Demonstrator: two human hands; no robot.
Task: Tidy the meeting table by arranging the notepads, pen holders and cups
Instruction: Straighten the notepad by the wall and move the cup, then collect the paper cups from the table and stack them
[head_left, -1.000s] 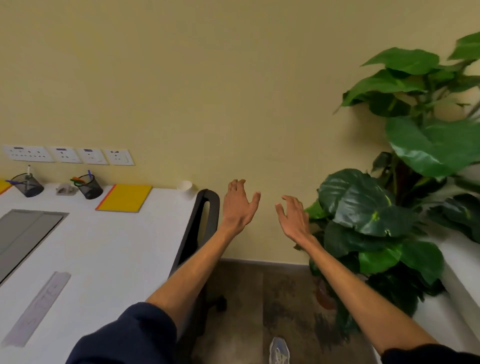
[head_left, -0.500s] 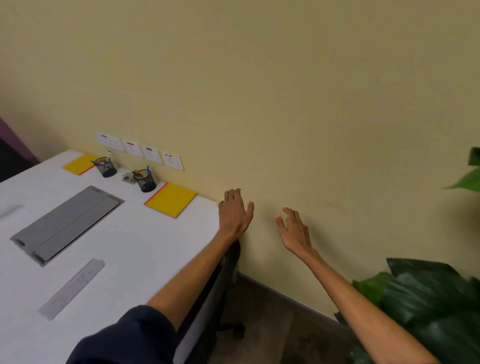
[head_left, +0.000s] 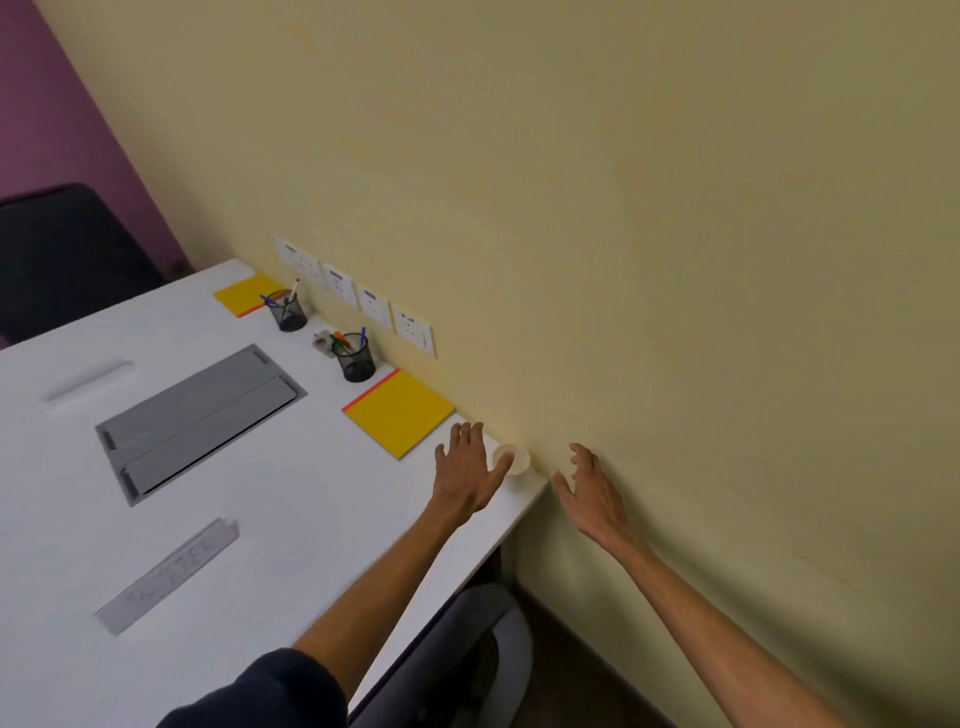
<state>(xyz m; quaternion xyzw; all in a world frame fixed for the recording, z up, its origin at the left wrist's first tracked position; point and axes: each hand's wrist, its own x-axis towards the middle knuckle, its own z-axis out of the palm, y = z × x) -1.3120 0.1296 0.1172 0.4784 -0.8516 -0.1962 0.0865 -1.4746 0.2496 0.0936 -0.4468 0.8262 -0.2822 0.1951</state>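
Sitting right of left hand (head_left: 467, 480), white cup (head_left: 520, 460) (seemingly touching thumb), fingers (head_left: 464, 435) extended.

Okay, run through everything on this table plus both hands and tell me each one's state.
paper cup: upright, at the table corner.
near notepad: closed, lying flat.
far notepad: closed, lying flat.
near pen holder: upright, pens inside.
far pen holder: upright, pens inside.
cable hatch: lids shut.
left hand: open, fingers spread, beside the paper cup, contact unclear.
right hand: open, holding nothing, beyond the table edge.
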